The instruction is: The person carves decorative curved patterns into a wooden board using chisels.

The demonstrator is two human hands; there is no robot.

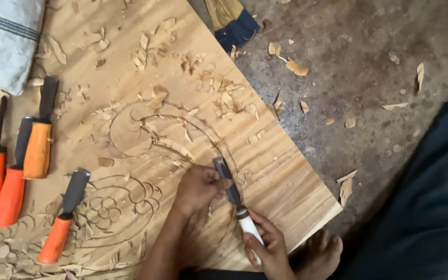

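Near the lower edge of the pale carved wooden board (265,171), the right hand (270,249) wraps the white handle of a steel-bladed chisel (233,194), while the left hand (198,189) pinches its blade, tip against the curved groove. Four orange-handled chisels (24,171) lie well to the left among wood shavings (219,93).

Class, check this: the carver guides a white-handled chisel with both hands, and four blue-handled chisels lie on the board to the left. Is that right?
Not quite. In the head view the four spare chisels have orange handles, not blue. The rest holds: left hand and right hand guide the white-handled chisel.
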